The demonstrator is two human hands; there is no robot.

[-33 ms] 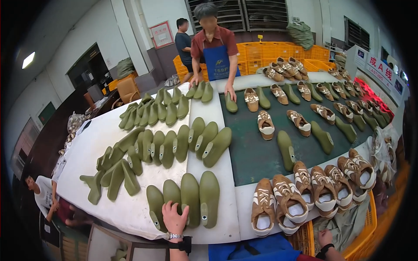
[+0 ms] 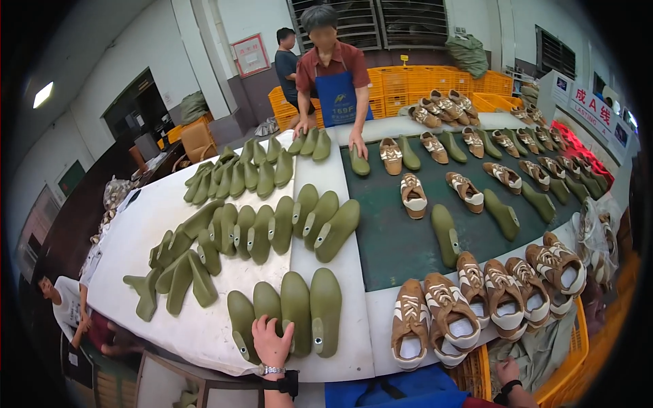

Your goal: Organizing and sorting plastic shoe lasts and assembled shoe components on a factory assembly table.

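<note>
My left hand [image 2: 271,345] reaches up from the lower edge and is closed over the near end of a green shoe last [image 2: 266,299], second from the left in a short row. Its thumb points right, against the neighbouring last [image 2: 295,306]. Another last [image 2: 325,313] stands at the row's right end and one [image 2: 241,319] at its left. My right hand [image 2: 507,370] hangs low beside an orange crate [image 2: 581,336]; its fingers are too hidden to read. Closest to it on the table are brown sneakers [image 2: 450,319] with white stripes.
Several rows of lasts [image 2: 258,234] lie on the white tabletop [image 2: 143,238]. Sneakers and lasts alternate on the dark green belt [image 2: 394,241]. Across the table a co-worker in a blue apron [image 2: 340,105] touches lasts with both hands. A person [image 2: 68,306] sits at the left.
</note>
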